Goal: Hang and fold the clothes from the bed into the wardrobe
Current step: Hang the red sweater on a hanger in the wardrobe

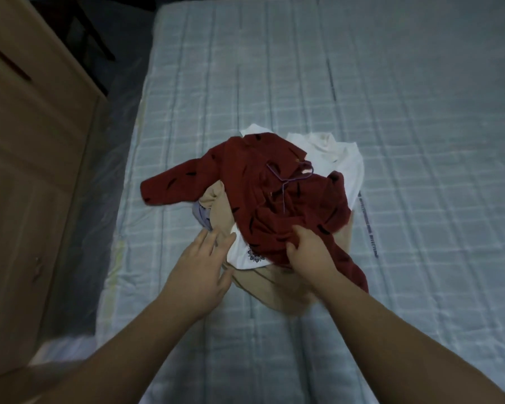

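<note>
R hand [305,252] closed on near hem of dark red knit top w/ black flecks [274,193], bunching cloth, prob. to lift it off the heap first since it lies uppermost. L hand [200,266] open, fingers spread, flat at pile's edge beside white garment w/ purple motif [245,256], likely steadying. Thin purple wire hanger [289,179] rests on the red top. Tan cloth [263,290] underneath. All on checked pale-blue bed [420,141]; brown wooden wardrobe [27,141] left, not yet used.

clothes pile [263,199]: crumpled, mid-bed | red sweater [274,182] on top | wardrobe [27,158]: left, closed
</note>
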A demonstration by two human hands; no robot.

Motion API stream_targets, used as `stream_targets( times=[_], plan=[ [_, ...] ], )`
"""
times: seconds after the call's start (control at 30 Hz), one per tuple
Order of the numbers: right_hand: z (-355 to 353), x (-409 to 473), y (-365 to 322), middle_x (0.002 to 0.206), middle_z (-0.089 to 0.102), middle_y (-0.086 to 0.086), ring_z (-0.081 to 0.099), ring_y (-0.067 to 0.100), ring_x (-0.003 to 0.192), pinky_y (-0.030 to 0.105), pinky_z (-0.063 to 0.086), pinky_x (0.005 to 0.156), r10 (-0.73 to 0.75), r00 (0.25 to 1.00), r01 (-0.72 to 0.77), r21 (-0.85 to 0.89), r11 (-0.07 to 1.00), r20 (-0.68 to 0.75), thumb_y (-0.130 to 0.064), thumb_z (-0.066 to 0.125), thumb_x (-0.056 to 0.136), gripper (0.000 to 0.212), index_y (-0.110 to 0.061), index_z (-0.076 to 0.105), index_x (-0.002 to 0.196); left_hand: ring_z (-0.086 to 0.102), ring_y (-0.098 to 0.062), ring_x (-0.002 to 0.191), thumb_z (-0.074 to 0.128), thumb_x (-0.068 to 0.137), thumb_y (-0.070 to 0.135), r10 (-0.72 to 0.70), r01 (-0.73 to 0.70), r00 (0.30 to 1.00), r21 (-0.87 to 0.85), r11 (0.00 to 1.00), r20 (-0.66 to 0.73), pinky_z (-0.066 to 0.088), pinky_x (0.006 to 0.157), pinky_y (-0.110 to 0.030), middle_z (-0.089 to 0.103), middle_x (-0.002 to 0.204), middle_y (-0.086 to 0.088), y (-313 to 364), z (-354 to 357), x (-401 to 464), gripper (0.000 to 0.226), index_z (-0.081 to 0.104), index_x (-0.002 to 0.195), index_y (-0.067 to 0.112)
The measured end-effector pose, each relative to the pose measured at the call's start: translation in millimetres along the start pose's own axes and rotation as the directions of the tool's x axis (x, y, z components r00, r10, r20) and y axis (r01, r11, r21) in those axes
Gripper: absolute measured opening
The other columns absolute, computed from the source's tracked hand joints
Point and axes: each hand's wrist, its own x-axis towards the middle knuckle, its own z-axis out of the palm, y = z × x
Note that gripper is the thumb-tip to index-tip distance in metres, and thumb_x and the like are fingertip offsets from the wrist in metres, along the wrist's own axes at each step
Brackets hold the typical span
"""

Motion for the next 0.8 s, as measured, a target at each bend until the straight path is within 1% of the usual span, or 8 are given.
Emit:
stream_targets(
  times=[0.13,0.23,0.37,0.43,0.53,0.6,0.7,0.8],
  plan=[
    [20,75,-2,0.114,0.065,0.016,0.059,0.035,0.108,0.039,0.046,0.096,-0.012,1.0,0.012,0.0,1.0,-0.005,-0.02,0.056,0.085,0.039,-0.008,0.061,0.122,0.028,-0.029,0.144,0.038,0.09,0.04,-0.063,0.062,0.998,-0.045,0.997,-0.017,0.029,0.117,-0.044,0.033,0.155,-0.01,-1,33,26,0.065,0.029,0.152,0.021],
    [37,110,0,0.113,0.064,0.019,0.057,0.04,0.107,0.039,0.039,0.095,0.013,0.999,-0.01,-0.091,0.996,0.031,-0.027,0.06,0.09,0.036,-0.002,0.058,0.116,0.028,-0.03,0.145,0.039,0.091,0.033,-0.065,0.064,0.998,-0.069,0.996,-0.009,0.026,0.118,-0.044,0.035,0.153,-0.01,-2,53,29,0.063,0.029,0.151,0.019],
    [53,126,7,0.117,0.059,0.023,0.054,0.043,0.109,0.042,0.039,0.096,0.065,0.998,-0.065,-0.076,0.995,-0.007,-0.032,0.063,0.09,0.044,0.001,0.053,0.117,0.027,-0.029,0.144,0.06,0.084,0.02,-0.092,0.087,0.994,-0.085,0.993,-0.051,0.023,0.12,-0.037,0.037,0.153,-0.012,-3,60,16,0.069,0.035,0.149,0.017],
    [55,127,7,0.117,0.06,0.021,0.055,0.041,0.111,0.042,0.042,0.096,0.109,0.994,-0.109,0.011,0.994,0.006,-0.033,0.063,0.088,0.041,-0.005,0.055,0.118,0.03,-0.031,0.143,0.062,0.082,0.02,-0.112,0.109,0.993,-0.089,0.99,-0.035,0.024,0.117,-0.036,0.037,0.153,-0.012,-6,60,9,0.072,0.035,0.148,0.019],
    [52,119,0,0.105,0.067,0.009,0.06,0.036,0.104,0.04,0.048,0.091,0.153,0.987,-0.158,0.134,0.978,0.047,-0.044,0.064,0.079,0.024,-0.026,0.057,0.094,0.031,-0.035,0.142,0.058,0.081,0.022,-0.114,0.112,0.993,-0.053,0.992,-0.022,0.023,0.116,-0.039,0.038,0.151,-0.014,-14,60,-2,0.07,0.035,0.147,0.019],
    [53,109,-3,0.107,0.063,0.012,0.055,0.038,0.107,0.042,0.046,0.092,0.122,0.993,-0.122,0.07,0.99,0.008,-0.038,0.061,0.082,0.016,-0.025,0.058,0.092,0.03,-0.035,0.142,0.057,0.08,0.023,-0.11,0.109,0.993,-0.054,0.993,-0.029,0.026,0.116,-0.041,0.037,0.151,-0.015,-15,56,-6,0.07,0.036,0.147,0.018],
    [52,88,-5,0.116,0.054,0.013,0.048,0.037,0.111,0.045,0.041,0.088,0.038,0.995,-0.055,-0.194,0.979,-0.091,-0.03,0.055,0.093,0.023,-0.02,0.054,0.113,0.026,-0.033,0.145,0.055,0.082,0.023,-0.106,0.102,0.993,-0.082,0.991,-0.055,0.024,0.116,-0.039,0.034,0.154,-0.013,-12,46,-12,0.068,0.036,0.147,0.019],
    [37,60,-18,0.102,0.062,0.007,0.052,0.032,0.105,0.045,0.037,0.085,-0.031,0.996,0.003,-0.326,0.945,-0.082,-0.031,0.05,0.096,0.017,-0.024,0.049,0.111,0.023,-0.032,0.146,0.053,0.084,0.023,-0.085,0.077,0.993,-0.107,0.991,-0.077,0.02,0.116,-0.037,0.032,0.155,-0.012,-9,32,-18,0.067,0.032,0.148,0.021]
  ],
)
